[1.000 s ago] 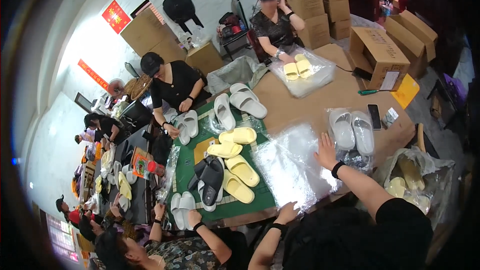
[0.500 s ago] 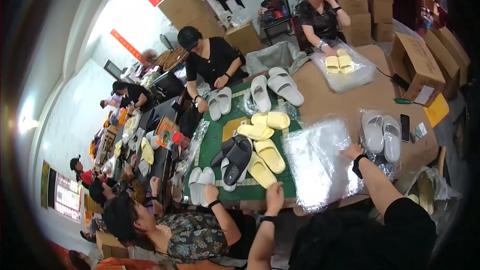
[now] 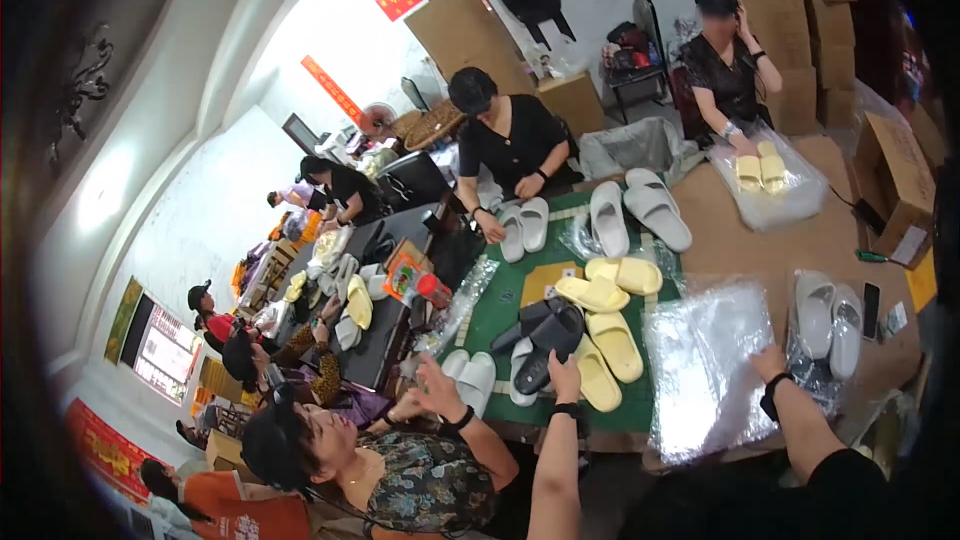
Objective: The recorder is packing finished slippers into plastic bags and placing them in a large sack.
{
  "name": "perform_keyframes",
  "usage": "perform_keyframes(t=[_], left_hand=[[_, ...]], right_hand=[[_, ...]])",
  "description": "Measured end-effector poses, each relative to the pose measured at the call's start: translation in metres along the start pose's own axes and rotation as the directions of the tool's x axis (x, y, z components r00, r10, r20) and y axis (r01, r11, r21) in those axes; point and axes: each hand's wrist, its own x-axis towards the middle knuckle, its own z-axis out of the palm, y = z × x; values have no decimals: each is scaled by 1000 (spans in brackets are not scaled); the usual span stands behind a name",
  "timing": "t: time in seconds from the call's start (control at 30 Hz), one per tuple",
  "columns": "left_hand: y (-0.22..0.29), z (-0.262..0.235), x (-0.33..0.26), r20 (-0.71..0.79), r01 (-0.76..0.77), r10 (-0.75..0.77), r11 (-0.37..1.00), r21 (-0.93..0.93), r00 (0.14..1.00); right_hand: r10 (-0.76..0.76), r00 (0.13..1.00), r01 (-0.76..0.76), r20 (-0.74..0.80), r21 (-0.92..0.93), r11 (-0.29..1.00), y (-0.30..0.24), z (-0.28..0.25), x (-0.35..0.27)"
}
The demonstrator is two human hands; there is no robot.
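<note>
Near the front edge of the brown surface (image 3: pixel 800 238), a black, rubbery-looking slide sandal (image 3: pixel 549 352) points lengthwise away, just beyond the nearer left hand (image 3: pixel 565 378); right hand (image 3: pixel 769 363) touches flat clear plastic bags (image 3: pixel 708 365). I cannot tell either grip's hold.

The flat stack of clear plastic bags (image 3: pixel 708 370) looks thin, creased and highly glossy, with white glare. The yellow open-toed slippers (image 3: pixel 615 345) and the black open-toed slipper (image 3: pixel 560 333) look smooth, moulded and mostly matt. The green table surface (image 3: pixel 525 278) seems matt, the brown paper-like covering (image 3: pixel 790 252) dull. The open tan box (image 3: pixel 897 172) is matt cardboard; the black oblong phone (image 3: pixel 871 312) looks smooth.
</note>
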Motion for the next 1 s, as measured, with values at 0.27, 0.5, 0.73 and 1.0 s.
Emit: perform_keyframes(t=[0.27, 0.5, 0.73, 1.0], left_hand=[[-9, 11, 42, -53, 218, -263, 881, -419, 963], [-49, 4, 64, 34, 299, -337, 779, -550, 941], [11, -2, 40, 268, 406, -306, 670, -621, 914], [110, -33, 2, 58, -51, 146, 645, -762, 988]], right_hand=[[-724, 660, 751, -202, 207, 627, -40, 24, -59], [-799, 542, 798, 261, 138, 586, -47, 88, -99], [-579, 594, 696, 559, 4, 718, -25, 109, -88], [-685, 568, 769, 456, 1, 639, -1, 129, -66]])
